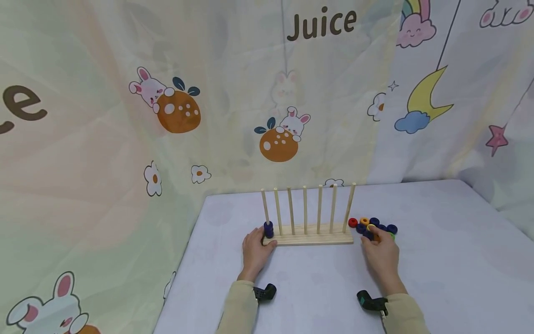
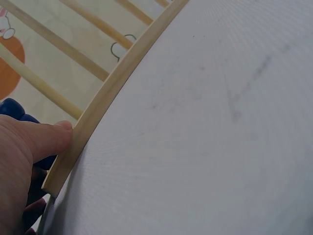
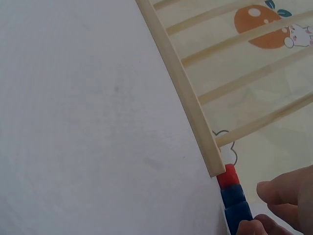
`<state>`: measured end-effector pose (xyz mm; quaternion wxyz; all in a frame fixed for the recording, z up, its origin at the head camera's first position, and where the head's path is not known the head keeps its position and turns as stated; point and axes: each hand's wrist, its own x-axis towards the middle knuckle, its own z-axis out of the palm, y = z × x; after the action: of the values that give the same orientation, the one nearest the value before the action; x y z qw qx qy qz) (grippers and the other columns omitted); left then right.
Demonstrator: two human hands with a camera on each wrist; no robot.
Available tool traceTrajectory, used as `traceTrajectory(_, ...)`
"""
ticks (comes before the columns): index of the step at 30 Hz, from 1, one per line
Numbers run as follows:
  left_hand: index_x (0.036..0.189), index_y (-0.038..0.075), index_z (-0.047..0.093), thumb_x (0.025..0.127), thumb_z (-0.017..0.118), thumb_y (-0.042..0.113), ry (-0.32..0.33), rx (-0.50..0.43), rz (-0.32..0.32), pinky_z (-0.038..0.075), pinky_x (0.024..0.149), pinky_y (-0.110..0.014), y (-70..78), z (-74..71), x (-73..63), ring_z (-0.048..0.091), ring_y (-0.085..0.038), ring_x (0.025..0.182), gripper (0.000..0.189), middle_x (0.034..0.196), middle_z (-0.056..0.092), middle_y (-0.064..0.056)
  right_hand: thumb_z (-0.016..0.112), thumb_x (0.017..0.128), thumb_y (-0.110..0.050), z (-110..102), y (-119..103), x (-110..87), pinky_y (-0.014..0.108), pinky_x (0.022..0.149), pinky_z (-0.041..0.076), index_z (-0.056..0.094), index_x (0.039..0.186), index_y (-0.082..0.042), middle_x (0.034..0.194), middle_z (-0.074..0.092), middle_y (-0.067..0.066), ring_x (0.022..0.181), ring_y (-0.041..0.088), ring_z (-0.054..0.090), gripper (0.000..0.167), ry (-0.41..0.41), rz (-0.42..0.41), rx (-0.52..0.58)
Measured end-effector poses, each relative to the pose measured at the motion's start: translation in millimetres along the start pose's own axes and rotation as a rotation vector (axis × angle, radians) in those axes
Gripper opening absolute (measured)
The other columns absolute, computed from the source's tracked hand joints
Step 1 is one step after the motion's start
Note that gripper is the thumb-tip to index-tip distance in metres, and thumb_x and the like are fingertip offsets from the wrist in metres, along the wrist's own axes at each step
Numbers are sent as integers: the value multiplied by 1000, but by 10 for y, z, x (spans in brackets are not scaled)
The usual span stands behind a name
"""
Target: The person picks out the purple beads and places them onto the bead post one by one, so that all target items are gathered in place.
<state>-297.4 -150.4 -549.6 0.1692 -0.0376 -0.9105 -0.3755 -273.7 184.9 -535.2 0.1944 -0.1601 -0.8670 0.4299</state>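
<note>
A wooden peg board point(image 1: 308, 238) with a row of upright pegs stands on the table. My left hand point(image 1: 255, 253) grips its left end, with the thumb on the front edge; the other fingers are partly hidden behind. Dark blue beads point(image 1: 268, 229) are stacked low on the leftmost peg. Off the board's right end lies a cluster of ring beads, among them a red bead point(image 1: 352, 222), an orange bead point(image 1: 364, 221) and several dark blue beads point(image 1: 391, 229). Over this cluster is my right hand point(image 1: 381, 255), thumb and finger apart at the beads, partly covering them.
The white table point(image 1: 308, 287) extends in front of the board and to the right of the beads. A patterned cloth point(image 1: 233, 93) hangs behind the table and along its left side. Each wrist carries a black camera, one of them a left wrist camera point(image 1: 265, 292).
</note>
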Motion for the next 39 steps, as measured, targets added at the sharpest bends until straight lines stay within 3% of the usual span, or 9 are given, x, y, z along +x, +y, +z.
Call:
traceTrajectory(17, 131, 2, 60, 84, 76, 26, -12, -8, -15, 20, 116, -51, -2, 12, 4, 45, -34, 133, 56, 134, 60, -15, 64, 90, -9, 8, 1, -6, 26, 62, 43, 63, 125, -2, 105, 63, 17, 85, 25, 53, 35, -56, 8, -33)
traceTrajectory(22, 131, 2, 60, 84, 75, 26, -16, -3, -18, 20, 116, -51, -1, 11, 10, 44, -34, 134, 55, 134, 60, -15, 65, 89, -6, 7, -8, -23, 29, 63, 44, 63, 123, -1, 103, 64, 18, 82, 26, 54, 35, -86, -1, -54)
traceTrajectory(28, 132, 3, 59, 84, 75, 26, -16, -11, -25, 20, 116, -51, 13, 0, 9, 44, -34, 134, 56, 133, 60, -15, 66, 88, -6, 9, -6, -39, 39, 71, 52, 63, 122, 1, 111, 65, 22, 87, 29, 60, 35, -123, -28, -90)
traceTrajectory(32, 133, 3, 59, 84, 76, 26, -18, -13, -34, 20, 116, -51, 10, 2, 4, 44, -34, 134, 56, 133, 60, -15, 69, 86, -5, -1, -15, -47, 43, 72, 54, 64, 120, 3, 106, 66, 23, 84, 30, 61, 35, -144, -52, -120)
traceTrajectory(39, 133, 2, 59, 84, 75, 26, -15, -15, -27, 20, 116, -51, 4, 9, 5, 44, -34, 134, 57, 135, 59, -16, 72, 84, -7, -27, -14, -46, 36, 65, 49, 65, 118, 4, 93, 67, 20, 77, 27, 58, 37, -160, -85, -150)
